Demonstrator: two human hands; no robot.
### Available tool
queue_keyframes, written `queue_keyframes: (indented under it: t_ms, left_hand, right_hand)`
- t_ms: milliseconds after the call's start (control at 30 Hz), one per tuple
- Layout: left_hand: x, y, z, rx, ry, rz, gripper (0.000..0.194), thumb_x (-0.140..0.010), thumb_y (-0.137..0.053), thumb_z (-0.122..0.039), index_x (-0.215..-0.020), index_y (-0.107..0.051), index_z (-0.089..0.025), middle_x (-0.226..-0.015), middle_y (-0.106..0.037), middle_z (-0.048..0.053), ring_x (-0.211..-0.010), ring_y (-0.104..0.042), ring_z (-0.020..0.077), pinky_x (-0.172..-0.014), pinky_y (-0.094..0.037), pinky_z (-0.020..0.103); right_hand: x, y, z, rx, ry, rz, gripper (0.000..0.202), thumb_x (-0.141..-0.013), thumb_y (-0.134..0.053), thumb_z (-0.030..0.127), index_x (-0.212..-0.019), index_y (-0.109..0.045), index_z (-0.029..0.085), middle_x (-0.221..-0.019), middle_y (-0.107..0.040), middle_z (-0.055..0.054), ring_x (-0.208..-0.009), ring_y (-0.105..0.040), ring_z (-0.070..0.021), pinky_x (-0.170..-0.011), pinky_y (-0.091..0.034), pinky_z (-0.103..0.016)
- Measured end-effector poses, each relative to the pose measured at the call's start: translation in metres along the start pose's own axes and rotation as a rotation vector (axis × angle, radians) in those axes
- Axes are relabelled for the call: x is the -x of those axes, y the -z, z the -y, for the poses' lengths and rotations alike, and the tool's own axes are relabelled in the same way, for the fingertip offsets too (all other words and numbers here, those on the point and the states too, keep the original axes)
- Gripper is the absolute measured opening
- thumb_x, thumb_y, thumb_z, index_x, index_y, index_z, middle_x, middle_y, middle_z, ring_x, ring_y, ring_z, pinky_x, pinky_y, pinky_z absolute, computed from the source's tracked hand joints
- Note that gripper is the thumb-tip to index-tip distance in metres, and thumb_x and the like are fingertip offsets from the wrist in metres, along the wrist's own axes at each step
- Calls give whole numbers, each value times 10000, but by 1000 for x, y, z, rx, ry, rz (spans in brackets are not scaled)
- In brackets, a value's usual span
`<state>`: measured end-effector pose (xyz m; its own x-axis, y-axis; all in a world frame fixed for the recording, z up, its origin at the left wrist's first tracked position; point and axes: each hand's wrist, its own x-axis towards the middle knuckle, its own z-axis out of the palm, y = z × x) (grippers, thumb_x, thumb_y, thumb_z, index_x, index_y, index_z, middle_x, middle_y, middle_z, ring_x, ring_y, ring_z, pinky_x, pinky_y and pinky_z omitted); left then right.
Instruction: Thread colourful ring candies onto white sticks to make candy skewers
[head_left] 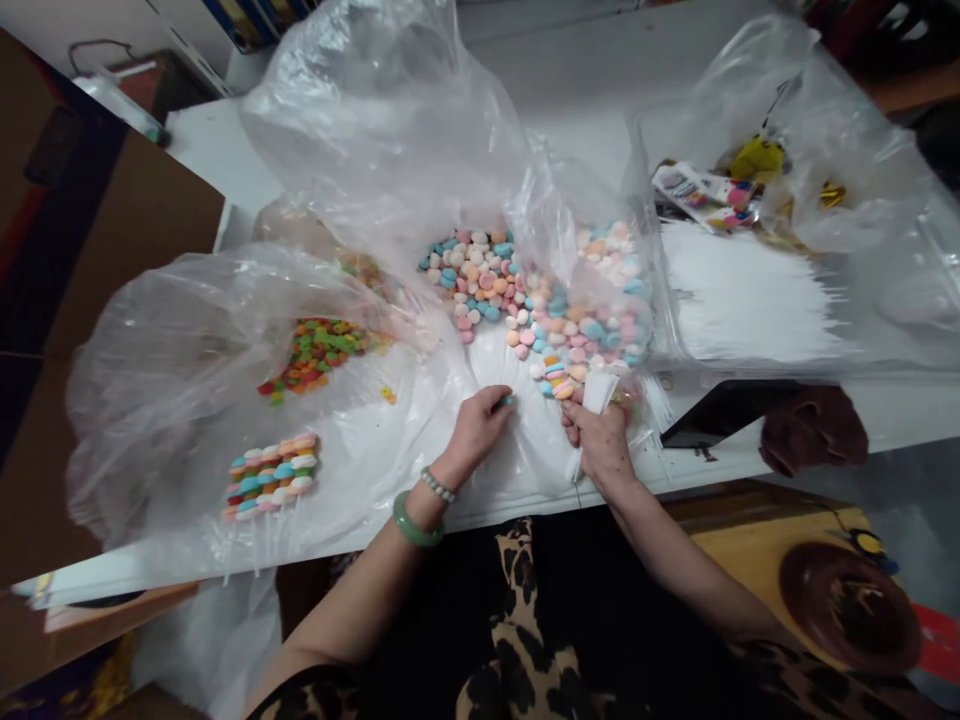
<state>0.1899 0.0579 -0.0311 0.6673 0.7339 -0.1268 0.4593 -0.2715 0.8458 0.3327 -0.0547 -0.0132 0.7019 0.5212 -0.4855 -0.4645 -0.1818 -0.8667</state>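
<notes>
My left hand (480,428) is pinched at the fingertips on a small blue candy (508,400). My right hand (600,440) is closed around a bundle of white paper sticks (600,390). At its fingertips is a short row of candies (556,378) in orange, pink and blue, apparently on a stick held there; the stick is mostly hidden. Just beyond my hands spreads a heap of pastel candies (487,275), partly under clear plastic. To the left lie finished-looking candy skewers (271,478), side by side with their sticks toward me.
A clear bag (150,330) at left surrounds small red, green and orange gummy rings (322,350). Many white sticks (750,295) lie in a plastic bag at right. A dark tablet-like object (727,412) and maroon cloth (814,430) sit at the table's front edge.
</notes>
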Motion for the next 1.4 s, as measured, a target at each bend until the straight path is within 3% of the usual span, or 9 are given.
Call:
queue_keyframes:
  t_ms: [100, 233, 467, 633, 800, 900, 1000, 1100, 1400]
  left_hand:
    - [1, 13, -1, 183, 159, -102, 143, -738, -638, -205, -880, -631, -185, -732, -594, -26, -668, -511, 121, -651, -401, 251]
    - [-13, 8, -18, 166, 98, -132, 134, -711, -699, -266, -788, -636, -177, -706, -583, -31, -657, -496, 113, -640, -401, 245]
    - [-12, -19, -36, -283, -80, 105, 136, -810, -561, -147, -864, -677, -190, -837, -616, 32, -747, -562, 149, -711, -434, 279]
    - [-9, -30, -42, -544, -164, -42, 203, -882, -561, -322, -1019, -660, -209, -965, -584, 69, -850, -552, 189, -732, -428, 305]
    - [-28, -46, -47, -625, -219, 12, 160, -897, -514, -235, -990, -638, -193, -907, -595, 74, -834, -542, 206, -703, -402, 323]
    - [-31, -36, -39, -377, -133, -49, 96, -880, -522, -206, -925, -606, -190, -837, -592, 34, -785, -541, 171, -700, -412, 295]
    - [-25, -9, -27, -70, 36, -210, 61, -854, -560, -235, -897, -571, -193, -724, -548, -26, -654, -509, 123, -647, -419, 258]
    - [-15, 9, -23, 23, 57, -280, 112, -827, -593, -230, -933, -588, -196, -751, -578, -29, -664, -529, 113, -661, -438, 248]
    - [16, -23, -23, -518, -300, 113, 251, -915, -411, -113, -1042, -623, -160, -1061, -628, 96, -903, -557, 195, -807, -473, 327]
  right_hand:
    - [-4, -1, -1, -27, -37, 9, 210, -576, -701, 276, -711, -612, 142, -455, -508, 54, -359, -382, -50, -316, -230, -172]
    - [-6, 3, 2, -62, -35, -21, 199, -563, -702, 253, -708, -617, 146, -451, -514, 49, -361, -403, -60, -311, -228, -174]
    - [-4, 11, 12, -89, -17, -20, 180, -569, -702, 249, -681, -598, 153, -435, -510, 54, -327, -372, -48, -303, -219, -180]
    - [-5, 11, 11, -101, -22, -15, 199, -567, -715, 263, -683, -598, 152, -425, -504, 57, -309, -361, -46, -295, -205, -181]
    - [-6, 10, 9, -124, -11, -2, 185, -566, -708, 246, -673, -590, 153, -434, -512, 52, -312, -370, -47, -298, -210, -178]
    - [-6, 10, 8, -121, -34, -16, 188, -560, -708, 249, -670, -590, 153, -433, -510, 51, -321, -381, -50, -299, -214, -175]
    - [-7, 10, 5, -123, -44, -19, 183, -561, -707, 246, -667, -586, 158, -444, -515, 48, -343, -394, -55, -302, -225, -175]
    - [-8, 8, 3, -110, -54, -12, 173, -562, -701, 239, -667, -590, 157, -442, -510, 47, -348, -386, -55, -302, -225, -176]
    - [-6, 3, 5, -100, -44, 29, 165, -574, -693, 246, -671, -592, 159, -444, -493, 52, -354, -375, -50, -313, -229, -173]
